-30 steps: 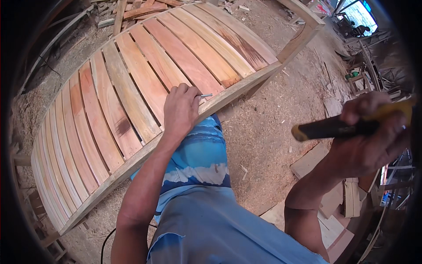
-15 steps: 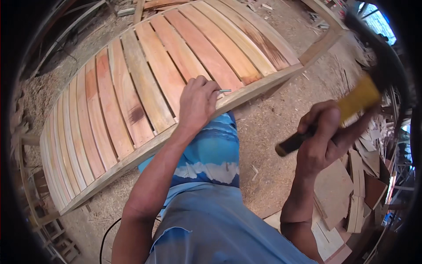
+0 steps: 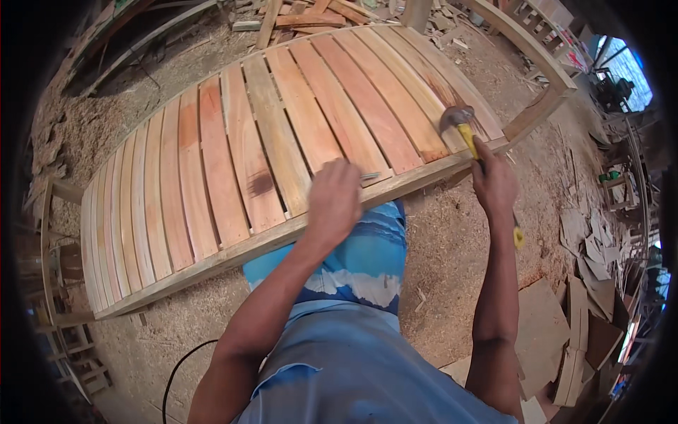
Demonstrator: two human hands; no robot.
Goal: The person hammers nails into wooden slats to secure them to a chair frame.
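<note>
My left hand (image 3: 335,198), slightly blurred, is closed around a thin metal pin (image 3: 369,177) lying nearly level at the near ends of the slats, beside the front rail. My right hand (image 3: 494,180) grips a claw hammer (image 3: 466,132) by its yellow-and-black handle; the dark head is over the slats at the right end. Both hands are at a long curved wooden frame (image 3: 413,172) covered with pale and reddish slats (image 3: 296,99), some with dark stains. My forearms come up from the lower edge, either side of my blue shirt and shorts.
Offcuts (image 3: 311,21) lie behind the frame, boards and scrap panels (image 3: 540,339) on the sawdust-covered floor at lower right. A black cable (image 3: 173,374) curves at lower left. Wooden frames (image 3: 53,254) stand at left; machinery (image 3: 614,92) is by a bright opening at right.
The hammer has come down from raised at the right to over the slats, forward and leftward. My left hand stays on the pin by the rail. The whole view has shifted.
</note>
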